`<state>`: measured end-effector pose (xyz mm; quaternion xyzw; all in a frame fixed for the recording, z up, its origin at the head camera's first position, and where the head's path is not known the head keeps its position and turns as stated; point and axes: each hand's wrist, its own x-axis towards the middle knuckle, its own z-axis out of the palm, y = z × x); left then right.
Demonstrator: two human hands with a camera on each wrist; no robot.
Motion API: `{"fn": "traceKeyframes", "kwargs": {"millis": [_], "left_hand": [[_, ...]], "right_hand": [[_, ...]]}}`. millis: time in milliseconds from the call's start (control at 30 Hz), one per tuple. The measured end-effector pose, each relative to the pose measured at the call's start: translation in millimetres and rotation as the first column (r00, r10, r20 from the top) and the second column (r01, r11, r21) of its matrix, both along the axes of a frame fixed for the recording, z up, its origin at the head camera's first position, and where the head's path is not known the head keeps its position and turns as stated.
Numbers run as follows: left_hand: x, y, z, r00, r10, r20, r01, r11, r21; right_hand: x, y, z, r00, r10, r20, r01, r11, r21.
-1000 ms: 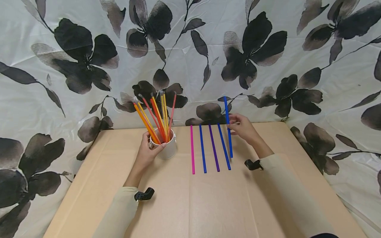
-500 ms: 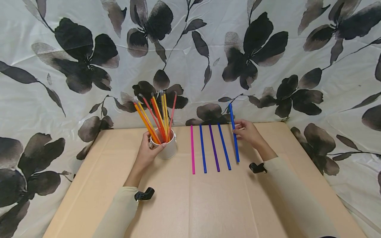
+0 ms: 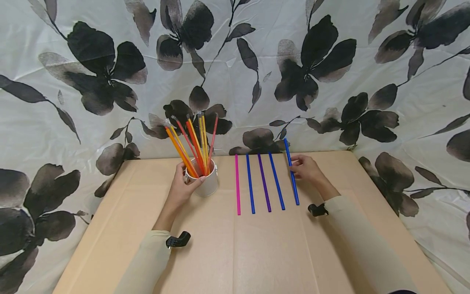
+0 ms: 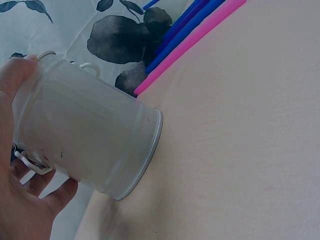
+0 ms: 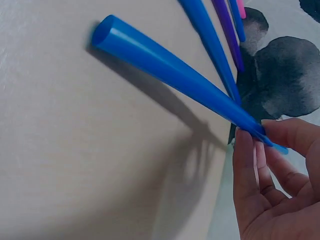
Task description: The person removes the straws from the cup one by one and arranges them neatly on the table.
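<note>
Presently, right hand (image 3: 306, 168) with fingers (image 5: 247, 165) pinched on blue straw (image 3: 292, 173), its near end low over the table (image 3: 257, 253) beside four laid straws (image 3: 261, 183), left hand (image 3: 180, 188) fingers curled round white cup (image 3: 207, 184) of upright straws (image 3: 191, 145).

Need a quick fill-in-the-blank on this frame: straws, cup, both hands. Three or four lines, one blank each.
1. The right hand pinches a straw coloured ____.
2. The left hand holds a white ____ full of orange, yellow and red straws.
3. The straw lying nearest the cup on the table is ____.
4. Counting the held one, ____ straws are lined up to the right of the cup.

Missing words: blue; cup; pink; five
</note>
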<state>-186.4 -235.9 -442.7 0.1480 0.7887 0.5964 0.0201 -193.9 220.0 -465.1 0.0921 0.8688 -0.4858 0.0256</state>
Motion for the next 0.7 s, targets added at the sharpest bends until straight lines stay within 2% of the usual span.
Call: {"fn": "traceKeyframes", "kwargs": {"millis": [433,700], "left_hand": [[0.4,0,-0.9,1.000,-0.007,0.003,0.007,1.000,0.012],[1.9,0,-0.1,1.000,-0.005,0.004,0.005,1.000,0.014]], "right_hand": [[-1.6,-5,-12.4,1.000,0.020,0.023,-0.022,0.998,0.067],[-1.8,-10,-15.1,0.999,0.013,0.034,-0.018,0.985,0.172]]}}
